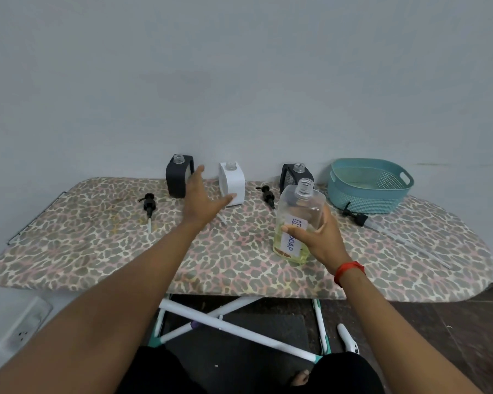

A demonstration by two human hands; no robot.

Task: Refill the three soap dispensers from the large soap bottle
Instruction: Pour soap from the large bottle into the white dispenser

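A pale wall backs the ironing board (97, 251), whose leopard-print padded cover is soft and slightly giving, so anything tall set on it may rock. At the far right corner sits a teal basket (367, 189). The large soap bottle (298, 223) is held above the board's middle-right by the right hand (322, 237), fingers wrapped around its lower body over the label; its cap is off and yellowish liquid fills only the bottom part, so it looks light but sloshy, its clear plastic walls probably squeezable and slick if soapy, best gripped low and broad as it is. Along the far edge stand three open-necked dispensers: a dark dispenser (178, 177) at left, a white dispenser (232, 183) in the middle, and another dark dispenser (293, 176) behind the bottle. The left hand (202, 200) is spread open and holds nothing, hovering between the left and white ones. Removed pumps lie on the cover: left pump (149, 204), middle pump (268, 196), and a long-tubed pump (356, 217) near the basket.
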